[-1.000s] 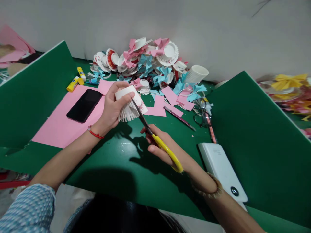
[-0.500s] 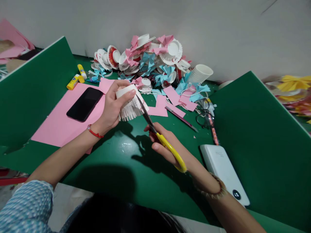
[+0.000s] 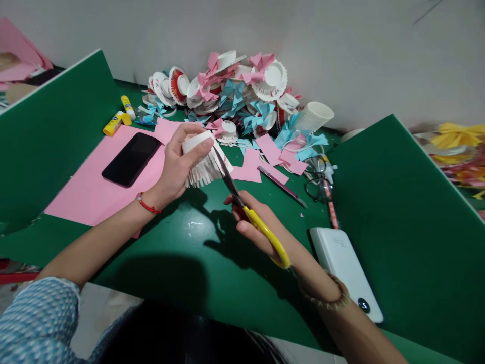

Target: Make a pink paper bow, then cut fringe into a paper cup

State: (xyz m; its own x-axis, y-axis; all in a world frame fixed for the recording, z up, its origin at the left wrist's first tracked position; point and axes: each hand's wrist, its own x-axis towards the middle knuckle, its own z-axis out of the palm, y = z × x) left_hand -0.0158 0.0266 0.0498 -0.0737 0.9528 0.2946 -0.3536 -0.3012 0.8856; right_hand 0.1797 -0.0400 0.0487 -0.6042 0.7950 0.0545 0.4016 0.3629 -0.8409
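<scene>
Over the green table (image 3: 197, 263), seen from the head camera, little has changed from a moment ago: the scissors (image 3: 250, 212) have slid slightly deeper along the paper cup (image 3: 202, 159), and the whole scene sits a touch higher in view. The left hand (image 3: 176, 169) clamps its fingers round the cup, held on its side just above the table. The right hand (image 3: 257, 230) has its fingers closed through the yellow handles. The cup is white, its wall cut into a fringe of narrow strips splaying outward, blades lying against them. A black phone (image 3: 131, 159) rests on pink paper (image 3: 91, 192) nearby.
</scene>
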